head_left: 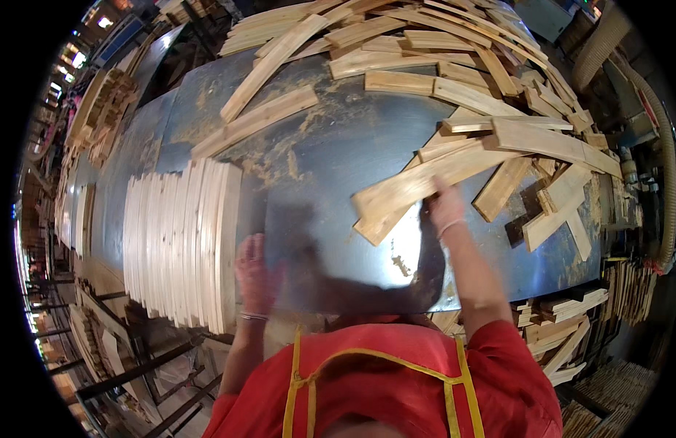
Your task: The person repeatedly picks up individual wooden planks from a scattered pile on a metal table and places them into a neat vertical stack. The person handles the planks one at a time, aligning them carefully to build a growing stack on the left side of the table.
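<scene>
My right hand [446, 207] grips the near edge of a wooden board [414, 179], which slants up to the right over the metal tabletop [338, 142]. Another board [382, 228] shows partly underneath it. The held board's far end meets a loose heap of boards on the right. My left hand [256, 276] is slightly blurred, holds nothing, and has its fingers and thumb apart. It is beside the right end of a tight row of pale boards [181, 244] standing on edge; whether it touches them I cannot tell.
Loose boards [455, 66] lie heaped along the far side and right of the table. Two boards [257, 120] rest at the upper left amid sawdust [279, 164]. More boards [560, 321] are stacked below the table's right edge. A dark metal frame [140, 372] stands at lower left.
</scene>
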Demonstrator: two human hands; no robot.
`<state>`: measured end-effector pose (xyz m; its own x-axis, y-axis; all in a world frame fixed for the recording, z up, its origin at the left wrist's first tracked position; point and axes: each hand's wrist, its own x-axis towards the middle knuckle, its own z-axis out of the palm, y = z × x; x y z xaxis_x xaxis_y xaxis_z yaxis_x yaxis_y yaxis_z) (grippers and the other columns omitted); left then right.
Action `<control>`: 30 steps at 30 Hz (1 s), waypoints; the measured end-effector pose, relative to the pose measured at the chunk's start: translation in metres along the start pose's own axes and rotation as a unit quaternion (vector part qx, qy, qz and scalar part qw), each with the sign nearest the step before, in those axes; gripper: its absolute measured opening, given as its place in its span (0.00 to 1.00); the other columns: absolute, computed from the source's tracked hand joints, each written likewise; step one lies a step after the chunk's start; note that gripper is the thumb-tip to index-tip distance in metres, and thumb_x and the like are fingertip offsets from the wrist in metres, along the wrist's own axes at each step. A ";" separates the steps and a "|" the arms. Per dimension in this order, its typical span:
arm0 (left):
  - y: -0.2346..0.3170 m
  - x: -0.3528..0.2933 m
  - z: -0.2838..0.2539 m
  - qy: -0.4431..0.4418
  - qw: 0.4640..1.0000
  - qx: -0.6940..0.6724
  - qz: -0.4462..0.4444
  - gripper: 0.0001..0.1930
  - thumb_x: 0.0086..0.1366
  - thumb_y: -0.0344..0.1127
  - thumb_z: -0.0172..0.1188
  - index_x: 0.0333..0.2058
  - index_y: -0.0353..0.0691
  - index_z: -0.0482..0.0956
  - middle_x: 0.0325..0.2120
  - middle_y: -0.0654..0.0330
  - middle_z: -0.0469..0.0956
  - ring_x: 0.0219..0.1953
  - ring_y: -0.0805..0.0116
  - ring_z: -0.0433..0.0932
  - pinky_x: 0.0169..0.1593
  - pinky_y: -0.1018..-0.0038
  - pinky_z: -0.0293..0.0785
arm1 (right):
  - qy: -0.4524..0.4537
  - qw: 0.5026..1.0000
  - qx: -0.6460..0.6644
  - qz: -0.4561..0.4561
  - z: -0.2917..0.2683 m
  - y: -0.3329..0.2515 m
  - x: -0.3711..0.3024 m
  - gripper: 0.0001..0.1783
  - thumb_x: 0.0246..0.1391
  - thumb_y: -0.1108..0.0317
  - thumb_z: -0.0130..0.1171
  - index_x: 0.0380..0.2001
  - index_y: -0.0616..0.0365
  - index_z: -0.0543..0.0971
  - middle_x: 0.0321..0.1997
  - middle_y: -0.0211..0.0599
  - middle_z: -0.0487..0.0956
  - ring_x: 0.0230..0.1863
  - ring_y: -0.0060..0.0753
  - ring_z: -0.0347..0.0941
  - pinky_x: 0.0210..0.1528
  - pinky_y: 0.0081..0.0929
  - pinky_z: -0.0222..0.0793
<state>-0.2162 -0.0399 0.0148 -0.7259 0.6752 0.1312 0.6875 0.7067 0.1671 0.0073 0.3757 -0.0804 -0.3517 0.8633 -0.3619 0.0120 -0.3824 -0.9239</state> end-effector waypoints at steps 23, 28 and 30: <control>0.058 -0.012 0.001 -0.313 0.706 -0.602 -0.206 0.44 0.57 0.30 0.70 0.74 0.40 0.69 0.55 0.54 0.82 0.53 0.62 0.81 0.59 0.69 0.78 | -0.186 0.975 0.112 0.051 -0.051 -0.017 0.014 0.15 0.74 0.58 0.59 0.31 0.50 0.76 0.25 0.26 0.72 0.28 0.25 0.67 0.32 0.28 0.66; -0.040 -0.087 0.008 -0.170 0.554 -0.747 -0.326 0.36 0.64 0.33 0.68 0.71 0.38 0.72 0.50 0.57 0.81 0.48 0.67 0.81 0.53 0.73 0.79 | -0.372 0.906 0.004 0.203 0.136 0.013 -0.143 0.03 0.70 0.69 0.57 0.38 0.50 0.75 0.31 0.20 0.68 0.28 0.15 0.62 0.31 0.16 0.58; -0.069 -0.102 0.006 -0.152 0.550 -0.734 -0.367 0.32 0.66 0.34 0.67 0.69 0.38 0.74 0.50 0.57 0.81 0.46 0.66 0.81 0.51 0.72 0.79 | -0.490 0.821 0.067 0.284 0.186 0.055 -0.157 0.08 0.69 0.70 0.59 0.48 0.57 0.75 0.38 0.28 0.75 0.37 0.18 0.71 0.40 0.19 0.71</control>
<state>-0.1891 -0.1560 -0.0160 -0.6066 0.4832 -0.6313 -0.7092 0.0299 0.7044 -0.1116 0.1582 -0.0512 -0.9102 -0.1217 -0.3960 0.3550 -0.7217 -0.5942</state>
